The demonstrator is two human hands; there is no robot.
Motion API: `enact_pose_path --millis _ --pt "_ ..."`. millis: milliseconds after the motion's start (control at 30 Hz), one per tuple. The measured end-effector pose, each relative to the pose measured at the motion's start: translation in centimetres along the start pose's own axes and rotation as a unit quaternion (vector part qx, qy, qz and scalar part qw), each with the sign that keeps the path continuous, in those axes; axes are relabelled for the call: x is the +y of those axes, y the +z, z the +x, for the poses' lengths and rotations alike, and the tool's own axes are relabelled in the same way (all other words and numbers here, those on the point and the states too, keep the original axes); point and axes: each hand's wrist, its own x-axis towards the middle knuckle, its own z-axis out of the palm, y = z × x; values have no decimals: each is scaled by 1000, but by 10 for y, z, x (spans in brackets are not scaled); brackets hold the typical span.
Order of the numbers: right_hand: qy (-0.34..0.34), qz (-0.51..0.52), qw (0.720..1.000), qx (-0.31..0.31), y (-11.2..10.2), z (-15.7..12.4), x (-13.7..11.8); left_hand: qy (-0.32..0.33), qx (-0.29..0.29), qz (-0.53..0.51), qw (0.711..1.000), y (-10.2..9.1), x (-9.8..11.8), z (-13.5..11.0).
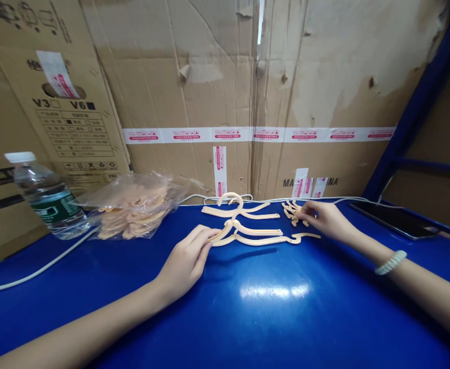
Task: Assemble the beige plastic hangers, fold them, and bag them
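My left hand is closed on the left end of a peach plastic clothes hanger, which is raised slightly above the blue table. Other peach hanger parts, including curved arms and a hook, lie close behind it and partly overlap in view. At the right, my right hand pinches its fingertips at a small pile of peach plastic pieces. Whatever sits between those fingertips is too small to make out. A thin curved piece lies just below the pile.
A clear plastic bag full of peach parts lies on the left, beside a water bottle. A phone rests at the right. A white cable runs along the table. Cardboard walls the back.
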Motion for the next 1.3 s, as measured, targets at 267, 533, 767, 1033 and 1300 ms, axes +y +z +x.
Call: enact_pose_path --millis 267,533,767,1033,1300 --pt "-32 -22 999 -23 -7 3 19 7 2 -6 1000 0 -1 -2" --pt "7 -5 1000 -14 3 1 17 6 -2 0 1000 0 0 0" --pt "96 89 989 69 -6 -2 4 -3 6 -15 1000 0 1 -1" --pt "226 457 857 77 -2 -11 -39 -11 20 -30 999 -2 1 -1" --pt "296 562 772 -14 7 -16 -54 -15 19 -33 999 -2 1 -1"
